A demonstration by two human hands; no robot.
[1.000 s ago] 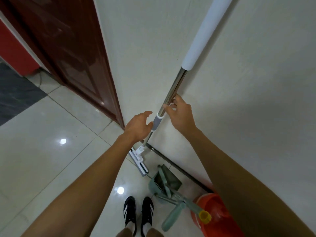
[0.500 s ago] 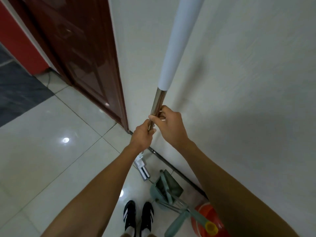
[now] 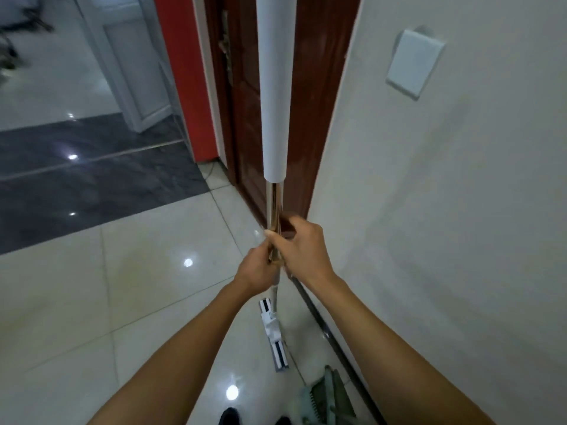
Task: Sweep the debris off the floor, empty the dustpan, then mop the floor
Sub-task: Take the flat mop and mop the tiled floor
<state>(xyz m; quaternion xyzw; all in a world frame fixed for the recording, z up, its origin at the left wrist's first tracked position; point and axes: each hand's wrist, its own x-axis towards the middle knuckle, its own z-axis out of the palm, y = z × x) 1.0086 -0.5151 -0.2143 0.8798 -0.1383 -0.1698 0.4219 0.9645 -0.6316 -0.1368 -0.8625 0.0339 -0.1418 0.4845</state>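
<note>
A flat mop stands nearly upright in front of me, its metal pole (image 3: 274, 204) topped by a long white grip sleeve (image 3: 274, 96). Its white flat head (image 3: 274, 332) rests on the pale tiled floor (image 3: 92, 302) close to the wall. My right hand (image 3: 302, 250) grips the metal pole, and my left hand (image 3: 259, 271) grips it just below, the two hands touching. A green dustpan with its brush (image 3: 326, 397) lies on the floor at the bottom right, by the wall.
A white wall (image 3: 445, 210) with a switch plate (image 3: 414, 64) runs along the right. A dark red door (image 3: 245, 102) stands ahead, with a red wall strip and dark floor tiles (image 3: 92, 179) to the left. My shoes (image 3: 228, 420) show at the bottom edge.
Both hands closed round the mop pole and brought it from leaning on the wall to nearly upright. My view swung up and left; the red bucket left the frame.
</note>
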